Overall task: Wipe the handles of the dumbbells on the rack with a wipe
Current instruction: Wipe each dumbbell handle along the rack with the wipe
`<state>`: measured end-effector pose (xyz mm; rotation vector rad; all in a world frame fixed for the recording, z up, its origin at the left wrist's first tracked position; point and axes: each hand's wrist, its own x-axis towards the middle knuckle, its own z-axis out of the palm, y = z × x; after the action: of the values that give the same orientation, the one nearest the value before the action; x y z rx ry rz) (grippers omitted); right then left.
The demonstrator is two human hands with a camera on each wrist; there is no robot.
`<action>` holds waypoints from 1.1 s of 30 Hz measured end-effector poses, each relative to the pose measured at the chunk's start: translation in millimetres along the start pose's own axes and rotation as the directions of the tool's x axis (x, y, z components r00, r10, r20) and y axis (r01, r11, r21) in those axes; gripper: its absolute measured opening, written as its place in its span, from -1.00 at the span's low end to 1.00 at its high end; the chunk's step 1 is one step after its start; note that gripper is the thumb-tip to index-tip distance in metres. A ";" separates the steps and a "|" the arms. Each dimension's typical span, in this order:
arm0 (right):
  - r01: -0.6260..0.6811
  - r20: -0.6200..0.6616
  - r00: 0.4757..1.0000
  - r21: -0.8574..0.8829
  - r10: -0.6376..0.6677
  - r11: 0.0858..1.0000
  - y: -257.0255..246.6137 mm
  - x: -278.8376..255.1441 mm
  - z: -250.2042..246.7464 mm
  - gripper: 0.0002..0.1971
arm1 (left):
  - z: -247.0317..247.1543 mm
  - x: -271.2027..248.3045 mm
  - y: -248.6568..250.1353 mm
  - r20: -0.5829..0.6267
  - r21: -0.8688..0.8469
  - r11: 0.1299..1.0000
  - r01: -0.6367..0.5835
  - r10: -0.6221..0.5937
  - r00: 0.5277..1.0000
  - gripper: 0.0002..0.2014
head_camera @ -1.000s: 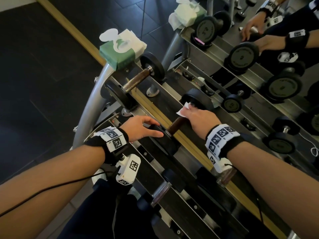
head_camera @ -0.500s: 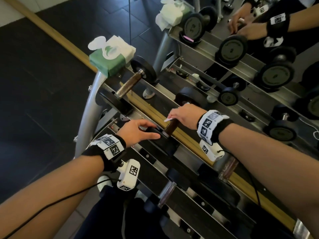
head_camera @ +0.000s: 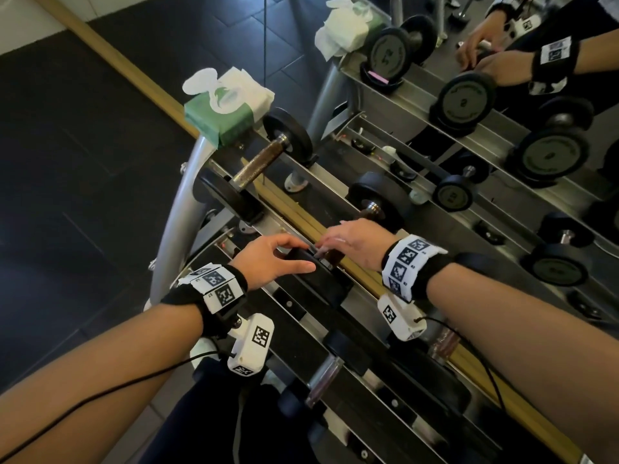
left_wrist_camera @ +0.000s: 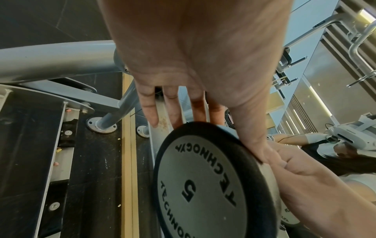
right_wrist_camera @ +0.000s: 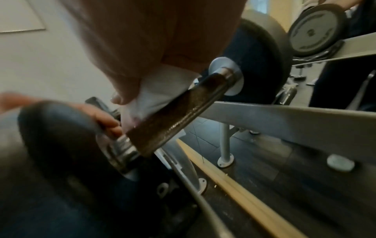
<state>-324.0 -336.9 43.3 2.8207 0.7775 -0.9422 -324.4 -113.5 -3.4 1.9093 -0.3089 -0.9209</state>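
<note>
White wipe [right_wrist_camera: 156, 90] pressed against the brown knurled handle [right_wrist_camera: 173, 116] of the second dumbbell [head_camera: 378, 199] along the rack's top shelf, counted from the rack's left end; in the right wrist view the wipe sits on the upper side of the bar, nearer the left plate. Right hand [head_camera: 351, 242] lies over the handle, fingers curled down onto the wipe, pinching it to the bar. Left hand [head_camera: 271, 259] rests on the rim of that dumbbell's left plate [left_wrist_camera: 205, 185], fingers spread and fairly straight over the top edge, thumb along the rim; plate face is marked 5. Rack [head_camera: 174, 229] has a grey tubular frame with angled metal shelves. One more dumbbell [head_camera: 258, 165] lies towards the rack's left end, handle bare. Green wipe pack [head_camera: 224, 112], lid open and a sheet sticking up, sits on the rack's top left corner. Smaller dumbbells lie on the lower shelf. Mirror behind the rack repeats it all.
</note>
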 end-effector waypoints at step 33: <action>-0.197 -0.139 0.971 0.005 0.195 0.980 12.3 -12.2 2.8 -0.46 | 1.9 -1.0 -5.4 0.005 -0.032 0.999 -0.019 0.019 1.000 -0.60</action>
<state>-327.9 -353.7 46.9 2.9125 0.4995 -0.7177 -327.3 -111.3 -8.0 1.8716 -0.3136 -0.9134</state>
